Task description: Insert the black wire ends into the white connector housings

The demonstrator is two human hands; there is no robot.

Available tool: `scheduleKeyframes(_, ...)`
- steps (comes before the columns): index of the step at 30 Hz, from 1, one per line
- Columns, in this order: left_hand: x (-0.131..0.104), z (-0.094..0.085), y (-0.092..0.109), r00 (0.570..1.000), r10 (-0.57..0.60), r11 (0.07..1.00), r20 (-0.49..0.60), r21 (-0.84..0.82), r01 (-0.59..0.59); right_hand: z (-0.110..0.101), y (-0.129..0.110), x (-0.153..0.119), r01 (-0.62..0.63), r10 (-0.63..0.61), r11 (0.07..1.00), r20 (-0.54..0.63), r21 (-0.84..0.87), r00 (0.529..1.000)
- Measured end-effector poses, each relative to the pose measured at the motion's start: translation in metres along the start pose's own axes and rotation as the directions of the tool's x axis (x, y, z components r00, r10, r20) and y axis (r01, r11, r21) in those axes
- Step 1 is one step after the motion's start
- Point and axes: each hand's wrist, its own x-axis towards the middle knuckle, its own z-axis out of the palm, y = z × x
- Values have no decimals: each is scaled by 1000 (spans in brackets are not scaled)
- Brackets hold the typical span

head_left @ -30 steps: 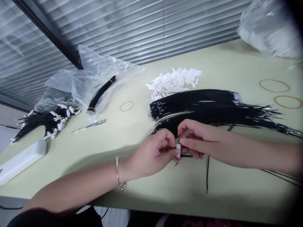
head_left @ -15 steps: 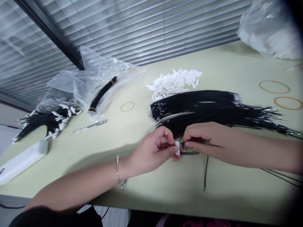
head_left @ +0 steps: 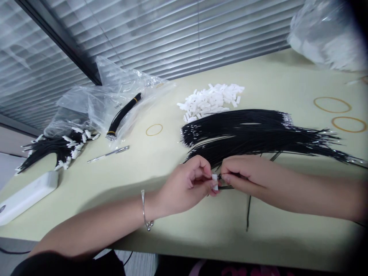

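My left hand (head_left: 191, 182) pinches a small white connector housing (head_left: 215, 182) between thumb and fingers. At the housing's right side, my right hand (head_left: 244, 174) is closed on thin black wires (head_left: 220, 176), their ends up against the housing. Black wires also run from lower on the housing under my right hand, and one loose end (head_left: 248, 214) hangs below it. Whether the held wire ends sit inside the housing is hidden by my fingertips. Just beyond my hands lie bundles of black wires (head_left: 235, 128) with shiny metal tips, and behind them a pile of white housings (head_left: 211, 100).
Wires with white housings (head_left: 66, 147) lie at the left near a white plastic case (head_left: 31, 195). A metal pen-like tool (head_left: 108, 154), a banded wire bundle (head_left: 122, 117) on clear plastic bags (head_left: 86, 101) and rubber bands (head_left: 332, 104) are spread about. A filled bag (head_left: 324, 42) stands back right.
My right hand has moved slightly down and closer to the white housing, so less wire shows between them. My left hand keeps its pinch in nearly the same place.
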Motion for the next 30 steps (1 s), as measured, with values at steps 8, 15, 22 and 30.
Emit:
scheduleKeyframes(8,0,0,0,1000,-25,1000,-9,-7,25,0,-1,3,-8,3,991,31,137,1000)
scheduleKeyframes(15,4,-6,1,1000,-15,987,16,-160,17,-2,3,10,12,-4,956,-30,292,1000)
scheduleKeyframes(22,13,-17,3,998,-35,978,50,-204,45,-6,4,11,8,-10,939,4,343,1000)
scheduleKeyframes(30,14,-20,-1,997,-28,962,68,-270,46,5,11,13,158,-152,915,-45,372,987)
